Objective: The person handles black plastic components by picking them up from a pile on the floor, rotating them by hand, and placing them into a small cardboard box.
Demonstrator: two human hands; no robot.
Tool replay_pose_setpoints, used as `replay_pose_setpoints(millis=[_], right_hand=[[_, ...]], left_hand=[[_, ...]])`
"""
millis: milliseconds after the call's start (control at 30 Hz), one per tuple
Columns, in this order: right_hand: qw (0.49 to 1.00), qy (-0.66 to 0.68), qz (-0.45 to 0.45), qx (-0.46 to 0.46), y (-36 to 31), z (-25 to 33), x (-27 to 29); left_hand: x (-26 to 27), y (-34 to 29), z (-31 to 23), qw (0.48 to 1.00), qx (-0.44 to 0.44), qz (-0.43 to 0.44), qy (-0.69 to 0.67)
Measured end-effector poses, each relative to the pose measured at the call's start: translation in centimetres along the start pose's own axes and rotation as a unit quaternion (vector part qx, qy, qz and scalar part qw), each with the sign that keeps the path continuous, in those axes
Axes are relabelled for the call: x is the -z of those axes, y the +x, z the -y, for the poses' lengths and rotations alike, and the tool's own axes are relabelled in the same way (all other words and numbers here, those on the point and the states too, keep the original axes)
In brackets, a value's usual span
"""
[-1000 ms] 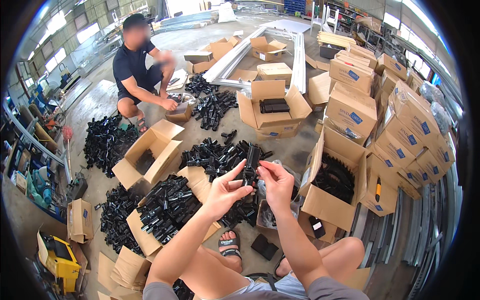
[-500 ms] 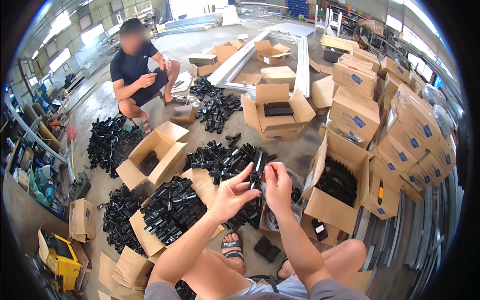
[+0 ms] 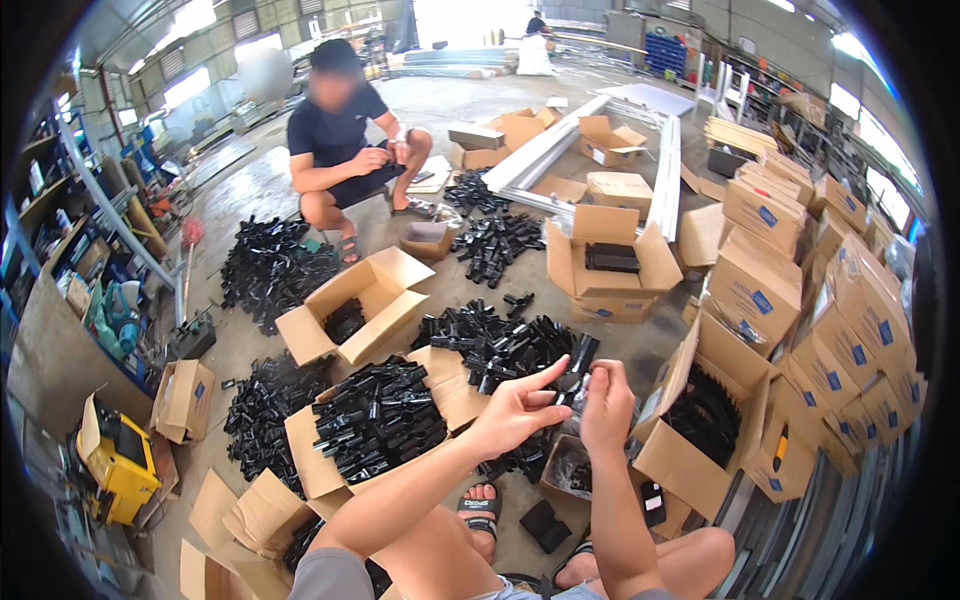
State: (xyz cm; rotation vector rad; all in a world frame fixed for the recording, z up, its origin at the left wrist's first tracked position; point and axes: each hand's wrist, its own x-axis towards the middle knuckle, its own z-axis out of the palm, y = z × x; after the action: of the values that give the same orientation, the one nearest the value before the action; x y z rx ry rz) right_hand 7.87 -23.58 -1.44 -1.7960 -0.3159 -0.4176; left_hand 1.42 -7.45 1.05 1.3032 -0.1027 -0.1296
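Note:
My left hand (image 3: 520,412) is closed with thumb and fingers around a short black plastic piece (image 3: 581,354), which tilts up and to the right. Close against its right side, my right hand (image 3: 607,408) is pinched; whatever its fingertips hold is too small to make out. Below my right hand stands a small carton (image 3: 567,468) with clear plastic and little parts inside. Just beyond my hands lies a heap of similar black pieces (image 3: 495,345). A carton piled with black pieces (image 3: 378,420) sits to the left of my forearm.
A person (image 3: 345,150) squats across from me, handling a small part. Open cartons (image 3: 365,310) and more black heaps (image 3: 275,270) cover the floor. On my right are a carton of black parts (image 3: 650,450), stacked closed boxes (image 3: 760,270) and a cutter knife (image 3: 780,448).
My view has turned left, so the scene sits further right in the picture. My hands stay together at the black piece, which now leans more to the right. The other person's hands have come closer together.

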Motion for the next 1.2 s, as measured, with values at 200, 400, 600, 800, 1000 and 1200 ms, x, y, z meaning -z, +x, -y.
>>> replay_pose_setpoints(millis=[200,400,600,800,1000,1200], right_hand=[[0.999,-0.016,-0.002,0.039,-0.5,1.6,-0.5],[0.999,-0.034,0.006,0.016,-1.0,0.0,0.2],[0.999,-0.043,-0.001,0.027,-1.2,-0.5,-0.1],[0.999,-0.016,-0.04,0.032,-1.7,0.1,-0.1],[0.993,0.024,0.017,-0.115,-1.5,-1.2,0.4],[0.998,0.014,-0.054,0.018,-1.7,-1.5,-0.2]], left_hand=[[0.2,-0.5,0.2,1.0,-0.017,0.018,0.008],[-0.2,-1.0,0.6,0.999,-0.019,0.037,-0.011],[0.0,-1.2,1.6,0.999,-0.019,0.044,-0.012],[-0.3,-0.8,1.5,0.998,0.003,0.057,-0.018],[-0.4,-0.7,1.2,0.998,-0.011,0.056,0.002],[-0.2,-0.4,1.6,0.998,-0.007,0.066,-0.01]])
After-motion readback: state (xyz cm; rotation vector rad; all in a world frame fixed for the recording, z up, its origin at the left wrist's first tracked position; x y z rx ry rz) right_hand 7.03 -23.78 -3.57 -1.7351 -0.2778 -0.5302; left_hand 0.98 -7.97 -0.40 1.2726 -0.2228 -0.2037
